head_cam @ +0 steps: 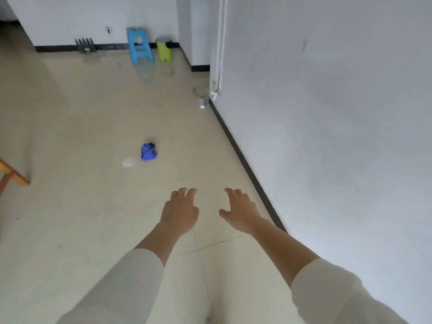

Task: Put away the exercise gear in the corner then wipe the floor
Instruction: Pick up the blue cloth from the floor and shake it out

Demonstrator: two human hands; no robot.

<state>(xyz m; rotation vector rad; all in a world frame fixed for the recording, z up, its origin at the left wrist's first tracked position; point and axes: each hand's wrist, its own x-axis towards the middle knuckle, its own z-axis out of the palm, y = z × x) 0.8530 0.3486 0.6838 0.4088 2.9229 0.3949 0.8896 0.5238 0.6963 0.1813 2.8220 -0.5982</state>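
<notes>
One head-worn wide view looks forward and steeply down along the floor (93, 206) beside the white wall (327, 136), both outstretched forearms close below, far corner small at top

- The blue cloth (148, 151) is shown as a small crumpled bundle lying on the floor (93, 118), well out from the black skirting (243, 160) of the right-hand wall.
- A white patch (128, 163), round and pale, is seen on the floor just beside the cloth, at its near left side; whether it is a spill or a flat object cannot be told.
- The floor is laid in pale beige glossy tiles, and thin grout lines are visible.
</notes>
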